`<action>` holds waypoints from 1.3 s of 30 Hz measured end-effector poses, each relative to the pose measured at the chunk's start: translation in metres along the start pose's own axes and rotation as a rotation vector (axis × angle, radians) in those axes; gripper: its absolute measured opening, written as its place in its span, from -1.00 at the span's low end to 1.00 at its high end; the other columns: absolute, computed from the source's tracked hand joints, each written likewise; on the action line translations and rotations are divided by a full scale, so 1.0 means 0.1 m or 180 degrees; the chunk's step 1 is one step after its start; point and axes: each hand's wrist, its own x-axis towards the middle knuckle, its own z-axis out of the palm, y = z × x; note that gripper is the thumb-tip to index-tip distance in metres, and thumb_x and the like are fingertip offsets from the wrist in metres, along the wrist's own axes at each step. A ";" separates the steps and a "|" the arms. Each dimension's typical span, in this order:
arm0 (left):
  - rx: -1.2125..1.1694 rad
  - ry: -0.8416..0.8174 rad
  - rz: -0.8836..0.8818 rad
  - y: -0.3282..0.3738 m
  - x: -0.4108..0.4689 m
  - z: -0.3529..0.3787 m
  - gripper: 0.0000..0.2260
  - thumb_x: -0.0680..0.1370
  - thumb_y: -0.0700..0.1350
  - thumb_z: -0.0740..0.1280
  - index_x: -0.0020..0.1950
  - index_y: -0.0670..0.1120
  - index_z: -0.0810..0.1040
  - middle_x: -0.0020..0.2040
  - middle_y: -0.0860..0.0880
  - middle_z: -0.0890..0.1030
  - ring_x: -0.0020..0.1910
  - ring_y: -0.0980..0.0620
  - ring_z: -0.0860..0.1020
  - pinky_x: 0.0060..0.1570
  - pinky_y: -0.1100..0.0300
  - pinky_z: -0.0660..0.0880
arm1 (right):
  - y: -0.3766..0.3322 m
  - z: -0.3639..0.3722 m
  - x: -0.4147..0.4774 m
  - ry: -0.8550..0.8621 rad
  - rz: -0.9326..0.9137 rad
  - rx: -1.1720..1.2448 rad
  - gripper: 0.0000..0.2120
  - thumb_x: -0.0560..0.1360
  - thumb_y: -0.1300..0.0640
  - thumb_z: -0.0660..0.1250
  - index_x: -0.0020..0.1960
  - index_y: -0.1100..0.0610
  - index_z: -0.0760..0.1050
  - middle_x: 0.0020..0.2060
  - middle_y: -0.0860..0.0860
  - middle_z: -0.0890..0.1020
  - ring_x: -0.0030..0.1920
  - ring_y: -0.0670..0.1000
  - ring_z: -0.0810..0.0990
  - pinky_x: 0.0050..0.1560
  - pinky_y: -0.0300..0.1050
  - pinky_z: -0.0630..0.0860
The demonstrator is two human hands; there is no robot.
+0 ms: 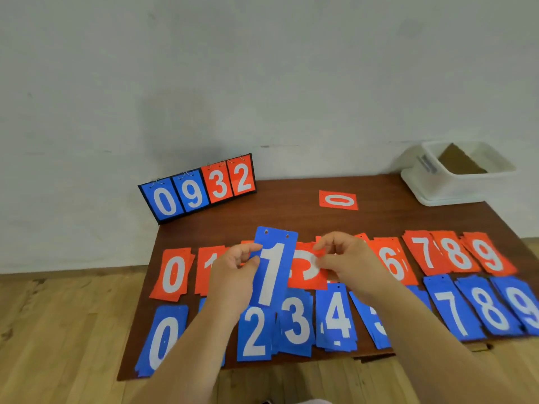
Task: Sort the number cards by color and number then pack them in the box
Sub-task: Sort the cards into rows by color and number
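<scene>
My left hand (233, 275) grips a blue card marked 1 (272, 266), held upright above the table. My right hand (347, 260) pinches a red card (306, 269) just right of the blue one; its digit is partly hidden. On the brown table (291, 217) lie a row of red card piles, from 0 (172, 274) to 9 (490, 255), and in front a row of blue piles, from 0 (163, 336) to 9 (522, 307). A single red 0 card (338, 200) lies apart at the back. The white box (455, 173) stands at the back right corner.
A flip scoreboard (201, 188) showing 0 9 3 2 stands at the table's back left corner against the wall. Brown cardboard (460, 163) lies inside the white box. Wooden floor surrounds the low table.
</scene>
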 end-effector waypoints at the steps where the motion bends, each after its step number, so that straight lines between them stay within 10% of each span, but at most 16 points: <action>1: -0.0007 0.0037 -0.0033 0.00 0.03 0.02 -0.78 0.66 -0.15 0.33 0.16 0.16 0.62 0.09 0.19 0.60 -0.04 0.24 0.56 -0.19 0.37 0.46 | 0.01 -0.03 -0.04 -0.0222 0.0099 -0.0050 -0.87 0.52 0.32 0.45 -0.07 0.10 0.63 -0.07 0.17 0.70 -0.06 0.07 0.75 -0.03 0.06 0.71; 8: 0.0091 -0.0354 -0.0021 0.01 0.15 0.16 -0.81 0.68 -0.11 0.29 0.14 0.17 0.62 0.06 0.21 0.59 -0.01 0.20 0.59 -0.14 0.23 0.57 | 0.10 -0.09 -0.09 -0.0760 0.0128 -0.0393 -0.92 0.57 0.17 0.44 0.02 0.04 0.68 -0.11 -0.12 0.74 -0.06 -0.15 0.71 -0.03 -0.23 0.62; 22: 0.0244 0.0000 -0.0131 -0.28 0.29 0.30 -0.76 0.69 -0.15 0.24 0.20 0.16 0.58 -0.18 0.05 0.65 -0.41 0.08 0.44 -0.51 0.25 0.37 | 0.67 -0.42 -0.04 0.1610 0.0245 0.0292 -0.67 0.50 0.31 0.45 0.08 -0.11 0.60 0.03 -0.09 0.63 -0.10 -0.05 0.69 -0.14 0.04 0.72; 31: 0.0390 -0.0324 -0.0330 -0.39 0.19 0.61 -0.74 0.67 -0.19 0.29 0.17 0.18 0.57 -0.07 0.24 0.54 -0.31 0.12 0.53 -0.38 0.14 0.48 | 1.28 -0.96 0.22 0.1515 0.0787 -0.0228 -0.85 0.66 0.12 0.27 0.10 -0.07 0.59 0.02 -0.07 0.65 -0.15 0.01 0.65 -0.36 -0.13 0.57; 35: 0.0430 -0.0285 -0.0537 -0.42 0.17 0.71 -0.76 0.67 -0.18 0.30 0.16 0.18 0.56 0.04 0.27 0.51 -0.28 0.19 0.60 -0.38 0.20 0.52 | 1.48 -1.15 0.58 0.1203 0.0845 -0.0724 -0.82 0.69 0.12 0.23 0.22 -0.07 0.54 0.11 -0.05 0.60 0.05 0.04 0.64 -0.15 -0.08 0.67; 39: 0.0542 -0.0141 -0.0604 -0.44 0.18 0.91 -0.76 0.66 -0.19 0.32 0.16 0.16 0.59 0.10 0.26 0.53 -0.20 0.23 0.50 -0.26 0.18 0.58 | 1.60 -1.32 1.02 0.0851 0.0651 -0.1284 -0.74 0.68 0.13 0.24 0.33 -0.07 0.47 -0.09 -0.14 0.58 -0.19 0.04 0.64 -0.28 0.01 0.65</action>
